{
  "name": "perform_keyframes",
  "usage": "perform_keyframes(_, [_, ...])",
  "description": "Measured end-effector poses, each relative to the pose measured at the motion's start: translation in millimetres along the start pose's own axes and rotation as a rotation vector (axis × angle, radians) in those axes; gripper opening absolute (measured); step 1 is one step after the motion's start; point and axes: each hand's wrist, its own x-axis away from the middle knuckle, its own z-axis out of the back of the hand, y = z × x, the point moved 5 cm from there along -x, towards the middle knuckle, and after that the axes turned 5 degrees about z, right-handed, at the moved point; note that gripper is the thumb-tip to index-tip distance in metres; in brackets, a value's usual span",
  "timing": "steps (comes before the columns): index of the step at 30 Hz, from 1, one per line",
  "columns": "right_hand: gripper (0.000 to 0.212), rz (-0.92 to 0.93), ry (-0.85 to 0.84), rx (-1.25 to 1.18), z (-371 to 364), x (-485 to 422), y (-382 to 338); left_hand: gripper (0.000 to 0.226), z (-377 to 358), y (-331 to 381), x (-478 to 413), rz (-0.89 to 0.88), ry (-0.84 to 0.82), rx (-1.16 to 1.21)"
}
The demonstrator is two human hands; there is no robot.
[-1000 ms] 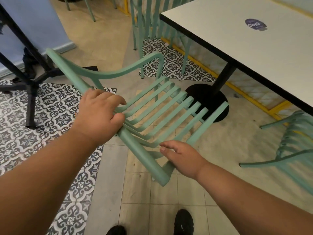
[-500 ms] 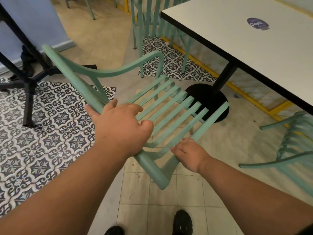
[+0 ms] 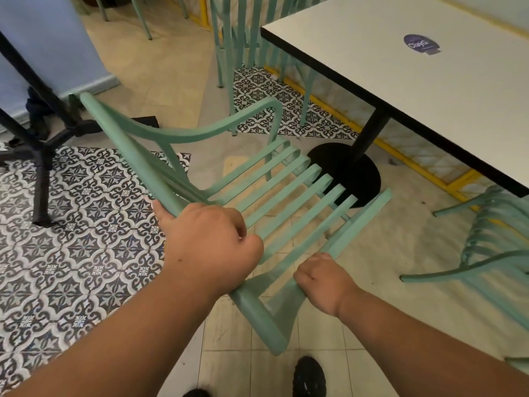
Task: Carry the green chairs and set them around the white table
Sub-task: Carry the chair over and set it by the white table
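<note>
A green slatted chair (image 3: 289, 196) fills the middle of the view, tilted, its seat pointing toward the black round base (image 3: 343, 173) of the white table (image 3: 415, 90). My left hand (image 3: 209, 247) is wrapped around the top rail of the chair's back. My right hand (image 3: 323, 279) grips the right side of the backrest near the corner. The table top stands at the upper right, above and beyond the chair's seat. A second green chair (image 3: 492, 253) sits at the right edge under the table's side. Another green chair (image 3: 243, 38) stands at the table's far end.
A black metal table stand (image 3: 40, 144) rises at the left over patterned blue-and-white tiles (image 3: 71, 253). A blue wall panel (image 3: 51, 44) is behind it. A yellow floor strip (image 3: 415, 164) runs under the white table. My black shoes (image 3: 309, 376) show at the bottom.
My left hand slid down the top rail toward the near corner. My right hand closed on the backrest's right side. The chair shifted slightly toward the table.
</note>
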Motion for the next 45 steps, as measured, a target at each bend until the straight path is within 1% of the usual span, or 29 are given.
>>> perform_keyframes(2, [0.072, 0.034, -0.071, 0.028, -7, 5, 3, 0.039, -2, 4, 4, -0.007, -0.016, -0.007])
perform_keyframes(3, [0.075, 0.026, -0.079, 0.021, -10, 8, 8, 0.039, -3, 7, 6, -0.011, -0.023, -0.012])
perform_keyframes(6, [0.069, 0.014, -0.06, 0.023, -11, 17, 18, 0.037, -7, 16, 11, -0.021, -0.051, -0.02])
perform_keyframes(10, [0.052, 0.023, -0.009, 0.037, -11, 28, 26, 0.037, -11, 24, 20, -0.053, -0.069, -0.026])
perform_keyframes(12, [0.05, 0.007, 0.021, 0.01, -11, 31, 29, 0.038, -11, 26, 25, -0.069, -0.082, -0.001])
perform_keyframes(15, [0.05, -0.082, 0.002, -0.047, -11, 34, 36, 0.047, -6, 25, 28, -0.111, -0.094, 0.139])
perform_keyframes(17, [0.049, -0.151, -0.075, -0.057, -9, 32, 31, 0.057, 6, 16, 26, -0.121, -0.039, 0.337])
perform_keyframes(19, [0.041, -0.234, -0.086, -0.2, 7, 31, 11, 0.062, 24, -3, 15, -0.033, 0.056, 0.556])
perform_keyframes(20, [0.039, -0.264, -0.065, -0.307, 20, 31, -7, 0.062, 32, -17, 3, 0.036, 0.102, 0.606])
perform_keyframes(22, [0.043, -0.245, -0.039, -0.471, 54, 34, -60, 0.063, 44, -47, -27, 0.157, 0.16, 0.543])
perform_keyframes(23, [0.043, -0.196, -0.043, -0.536, 69, 36, -89, 0.064, 47, -61, -45, 0.189, 0.167, 0.477])
perform_keyframes(24, [0.04, -0.136, -0.067, -0.583, 82, 39, -119, 0.064, 48, -70, -60, 0.208, 0.154, 0.418])
perform_keyframes(25, [0.037, -0.078, -0.103, -0.589, 92, 43, -149, 0.064, 45, -77, -72, 0.217, 0.133, 0.378])
perform_keyframes(26, [0.041, -0.024, -0.129, -0.565, 96, 47, -172, 0.064, 40, -82, -82, 0.221, 0.11, 0.362])
perform_keyframes(27, [0.052, 0.024, -0.143, -0.504, 96, 48, -189, 0.065, 35, -83, -87, 0.223, 0.099, 0.374])
perform_keyframes(28, [0.064, 0.067, -0.154, -0.405, 91, 47, -202, 0.065, 30, -83, -90, 0.221, 0.105, 0.398])
perform_keyframes(29, [0.071, 0.106, -0.134, -0.292, 84, 44, -209, 0.065, 26, -83, -92, 0.217, 0.124, 0.419])
perform_keyframes(31, [0.07, 0.149, -0.051, -0.106, 73, 35, -208, 0.067, 22, -82, -93, 0.229, 0.138, 0.444])
perform_keyframes(33, [0.068, 0.163, 0.001, -0.017, 70, 29, -201, 0.068, 19, -83, -94, 0.232, 0.146, 0.457])
perform_keyframes(37, [0.064, 0.204, 0.013, 0.061, 75, 29, -194, 0.069, 17, -79, -98, 0.211, 0.14, 0.45])
perform_keyframes(40, [0.052, 0.216, 0.027, 0.058, 78, 27, -192, 0.069, 18, -76, -100, 0.199, 0.133, 0.442])
perform_keyframes(41, [0.052, 0.209, 0.028, 0.05, 78, 26, -191, 0.069, 19, -76, -100, 0.196, 0.133, 0.433])
perform_keyframes(43, [0.058, 0.192, 0.024, 0.017, 76, 25, -188, 0.068, 22, -76, -98, 0.175, 0.116, 0.413])
perform_keyframes(45, [0.062, 0.17, 0.013, -0.05, 76, 27, -186, 0.066, 24, -77, -91, 0.127, 0.083, 0.36])
